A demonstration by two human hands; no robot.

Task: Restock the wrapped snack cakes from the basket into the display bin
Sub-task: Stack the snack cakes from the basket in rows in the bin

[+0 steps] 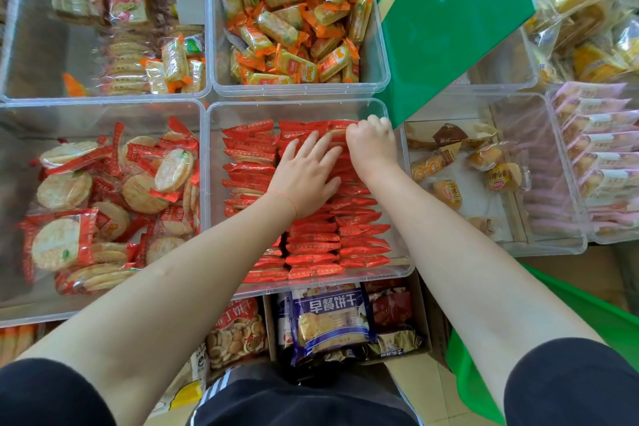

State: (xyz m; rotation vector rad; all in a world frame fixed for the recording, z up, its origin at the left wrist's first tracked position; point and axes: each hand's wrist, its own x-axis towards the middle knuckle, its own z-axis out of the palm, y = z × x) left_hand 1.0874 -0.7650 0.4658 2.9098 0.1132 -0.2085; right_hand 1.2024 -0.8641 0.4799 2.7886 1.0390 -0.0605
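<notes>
Display bin (397, 183), centre: red wrapped snack cakes (311, 239) in rows; left hand (304, 176) presses flat, fingers spread; right hand (371, 145) fingers curled on far packet; advise seating packets upright, rows tight.

We're looking at a shop's snack display: clear plastic bins (207, 97) sitting side by side, holding loose wrapped crackers (294, 10) and cakes (594, 149).

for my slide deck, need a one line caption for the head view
Left hand flat on rows of red wrapped snacks in a clear bin, right hand curled at the back row.
</notes>
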